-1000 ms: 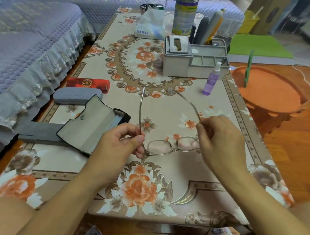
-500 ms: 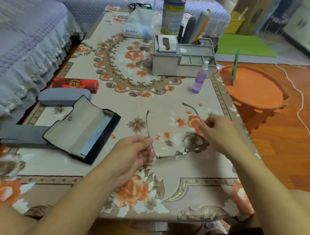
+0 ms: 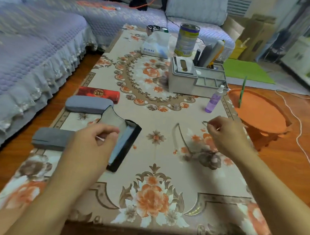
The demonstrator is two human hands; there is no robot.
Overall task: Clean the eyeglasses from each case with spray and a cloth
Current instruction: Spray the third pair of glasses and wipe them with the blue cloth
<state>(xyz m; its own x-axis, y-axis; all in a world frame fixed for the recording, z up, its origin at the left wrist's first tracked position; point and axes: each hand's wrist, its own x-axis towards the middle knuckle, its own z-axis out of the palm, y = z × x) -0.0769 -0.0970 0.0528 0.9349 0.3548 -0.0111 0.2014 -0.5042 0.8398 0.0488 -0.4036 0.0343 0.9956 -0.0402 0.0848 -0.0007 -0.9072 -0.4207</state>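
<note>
Eyeglasses lie open on the worktop toward its right edge, lenses near, temples pointing away. Right hand pinches the tip of the right temple, grip narrow, holding it. Left hand hovers over the open black case near the left edge, fingers loosely curled, grip holding nothing visible. Grey case and red case sit beyond it. Purple spray bottle stands upright near the right edge, by the grey organizer.
</note>
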